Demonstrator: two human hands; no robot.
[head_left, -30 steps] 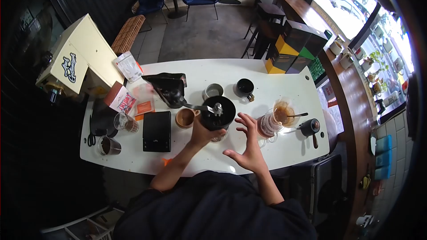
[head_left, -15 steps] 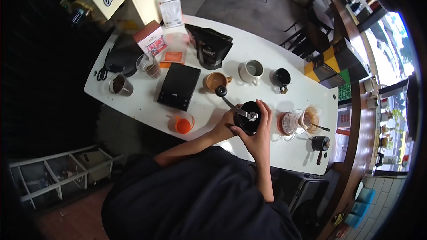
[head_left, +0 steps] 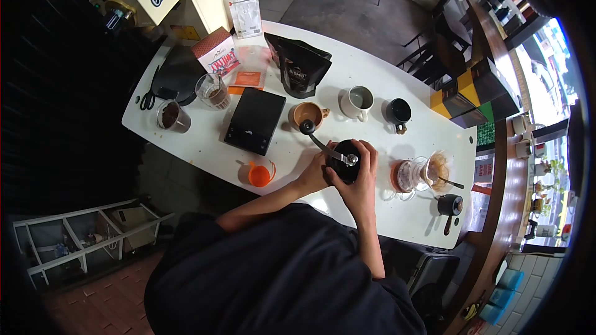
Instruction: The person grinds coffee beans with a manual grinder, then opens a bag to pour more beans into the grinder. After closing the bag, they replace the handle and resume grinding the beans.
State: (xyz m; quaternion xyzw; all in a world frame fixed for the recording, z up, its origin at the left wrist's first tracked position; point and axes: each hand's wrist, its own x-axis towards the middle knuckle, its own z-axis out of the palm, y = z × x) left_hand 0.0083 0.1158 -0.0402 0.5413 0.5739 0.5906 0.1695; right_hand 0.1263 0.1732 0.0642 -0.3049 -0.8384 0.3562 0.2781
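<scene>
A black hand coffee grinder point(head_left: 343, 170) with a silver crank and round black knob is held between both my hands over the near edge of the table. My left hand point(head_left: 315, 175) wraps the grinder's left side, its fingers partly hidden behind the body. Around the right side closes my right hand point(head_left: 361, 178), thumb in front and fingers along the rim. The crank points up and left, its knob close to a tan cup point(head_left: 307, 115). Neither hand touches the knob. An orange cup-like piece point(head_left: 259, 176) lies left of my left hand.
On the white table point(head_left: 205, 144) stand a black scale point(head_left: 254, 121), a black coffee bag point(head_left: 299, 68), two glasses of grounds, a white mug point(head_left: 357, 103) and a black cup point(head_left: 398, 112). To the right are a glass dripper with paper filter point(head_left: 437, 172) and a small black pot point(head_left: 449, 205).
The view has shifted slightly, so the table's objects sit a little farther right and lower. Both hands still hold the grinder, and the crank points nearly the same way.
</scene>
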